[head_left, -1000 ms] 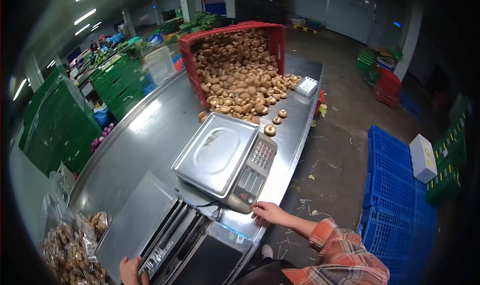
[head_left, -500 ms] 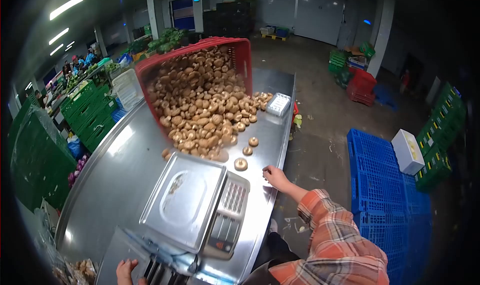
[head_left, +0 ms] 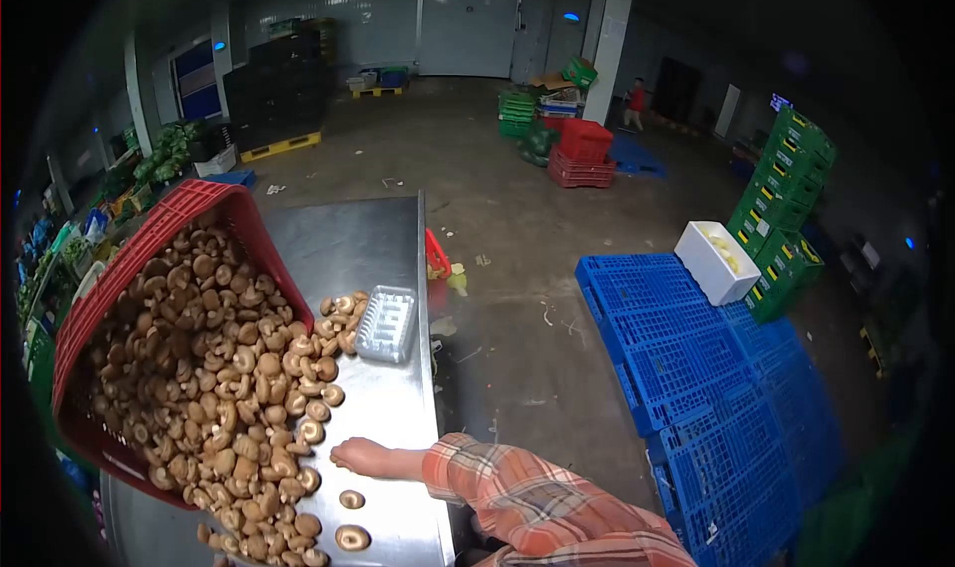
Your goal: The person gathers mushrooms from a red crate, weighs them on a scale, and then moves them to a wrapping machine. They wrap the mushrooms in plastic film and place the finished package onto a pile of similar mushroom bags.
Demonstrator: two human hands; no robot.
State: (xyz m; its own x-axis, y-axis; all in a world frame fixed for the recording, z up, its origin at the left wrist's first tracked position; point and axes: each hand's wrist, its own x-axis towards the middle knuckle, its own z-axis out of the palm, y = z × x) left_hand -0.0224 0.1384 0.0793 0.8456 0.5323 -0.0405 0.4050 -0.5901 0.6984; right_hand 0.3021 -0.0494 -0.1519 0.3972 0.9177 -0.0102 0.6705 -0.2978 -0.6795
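My right hand (head_left: 360, 458), in a plaid sleeve, reaches in from the right, low over the steel table (head_left: 393, 408). Its fingers curl downward and together; whatever lies under them is hidden. Two loose brown mushrooms, one nearer (head_left: 352, 537) and one farther (head_left: 351, 498), rest on the steel just below the hand. To the hand's left is a large heap of shiitake-like mushrooms (head_left: 239, 408), spilling from a tipped red plastic crate (head_left: 149, 234). Beyond the hand, a clear plastic tray (head_left: 386, 324) sits at the table's right side, touching several mushrooms. My left hand is out of view.
Blue plastic pallets (head_left: 676, 338) lie on the floor to the right, with a white foam box (head_left: 716, 262) and stacked green crates (head_left: 786, 209) beside them. Red crates (head_left: 582, 154) stand farther back. A person in red (head_left: 637, 99) is in the distance.
The view has swung right and closer to the mushrooms; the scale and my left hand have left it. My right hand has moved forward to the heap's edge, where a third loose mushroom no longer shows.
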